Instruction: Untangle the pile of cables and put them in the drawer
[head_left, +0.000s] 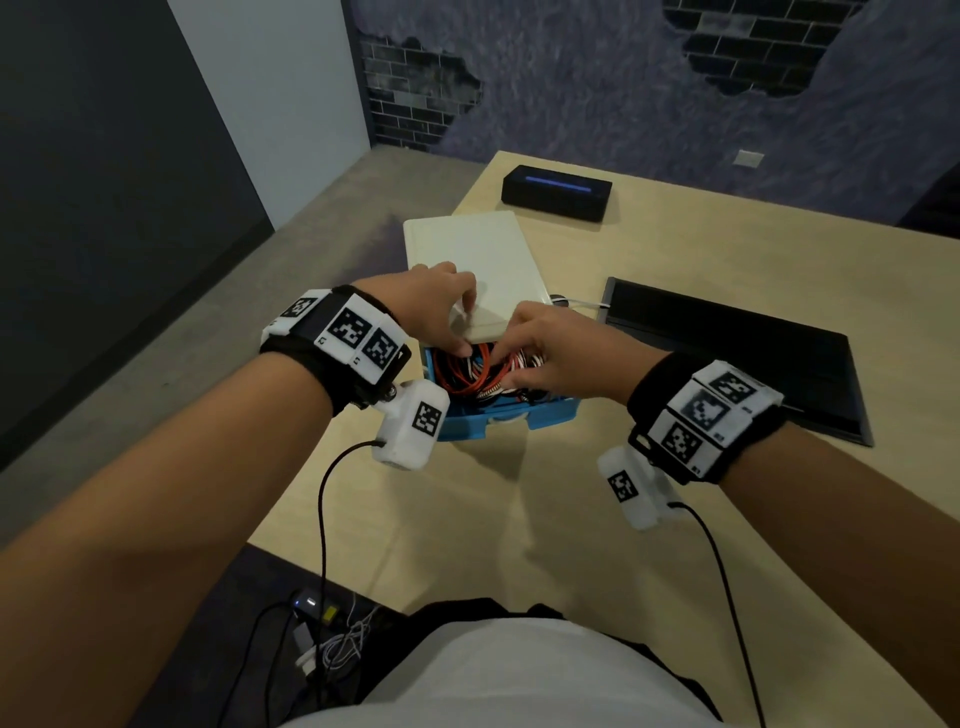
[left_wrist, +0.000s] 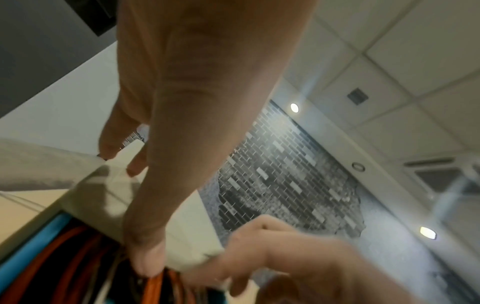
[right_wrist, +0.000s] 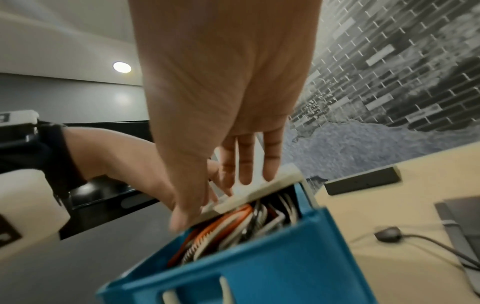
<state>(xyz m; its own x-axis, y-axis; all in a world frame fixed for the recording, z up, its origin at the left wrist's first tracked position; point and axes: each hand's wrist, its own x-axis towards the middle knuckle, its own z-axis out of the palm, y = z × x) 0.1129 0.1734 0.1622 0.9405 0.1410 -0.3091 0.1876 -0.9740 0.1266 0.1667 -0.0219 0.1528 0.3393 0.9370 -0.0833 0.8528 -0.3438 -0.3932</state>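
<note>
The orange and white cables (head_left: 470, 371) lie in the open blue plastic drawer (head_left: 506, 413) at the wooden table's (head_left: 519, 493) left edge — nearly done. The left hand (head_left: 436, 306) grips the white case (head_left: 480, 260); the right hand (head_left: 556, 353), fingers straight, probably presses cables down — closing remains.

Orange, white and black cables (head_left: 475, 371) lie coiled in the blue drawer (head_left: 519, 415) at frame centre, pulled partly out of its white casing (head_left: 478, 249).

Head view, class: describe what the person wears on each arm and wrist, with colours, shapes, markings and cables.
Both forearms are bare, with no sleeves. Each wrist carries a black band topped with white square tiles printed with black-and-white square codes. Under each wrist hangs a rounded white camera block bearing one such code, and a thin black cable trails from each block towards the body.
</note>
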